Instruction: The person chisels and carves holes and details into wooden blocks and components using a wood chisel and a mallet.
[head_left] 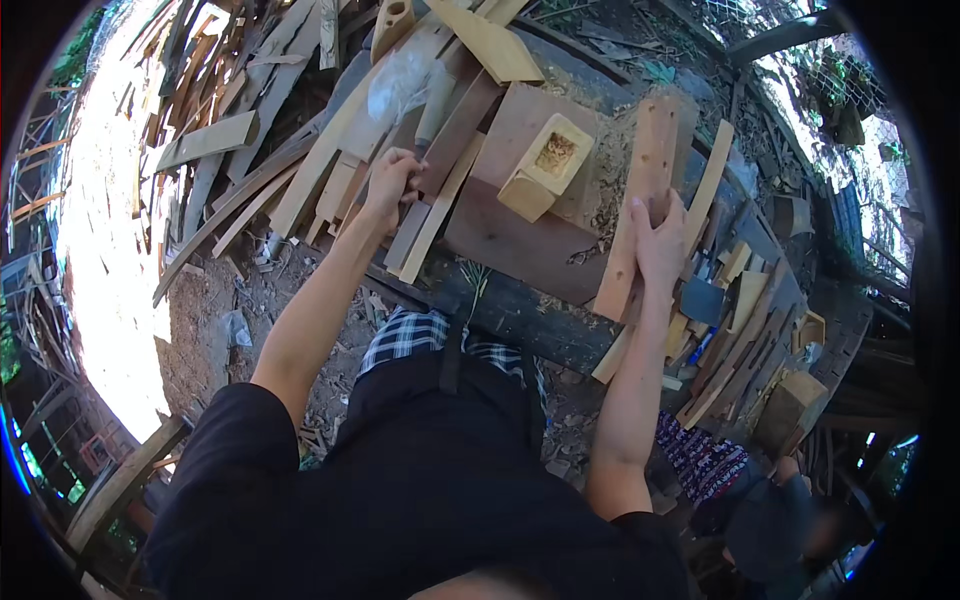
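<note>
The right hand (660,235) is gripping a plank (638,205) upright on the tabletop (520,250); the left hand (392,180) is closing on a tool handle (432,108). Steadying the plank low seems wise, keeping fingers clear of any blow.

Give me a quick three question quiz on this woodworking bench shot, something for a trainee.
1. True or false: the right hand grips a long wooden plank standing on end on the workbench.
2. Which hand is closed round a tool handle: A the left hand, B the right hand?
3. Fill in: the hollowed wooden block lies ___ the two hands.

Key: 1 true. 2 A; a blurred tool head shows above the fist. 3 between.
</note>
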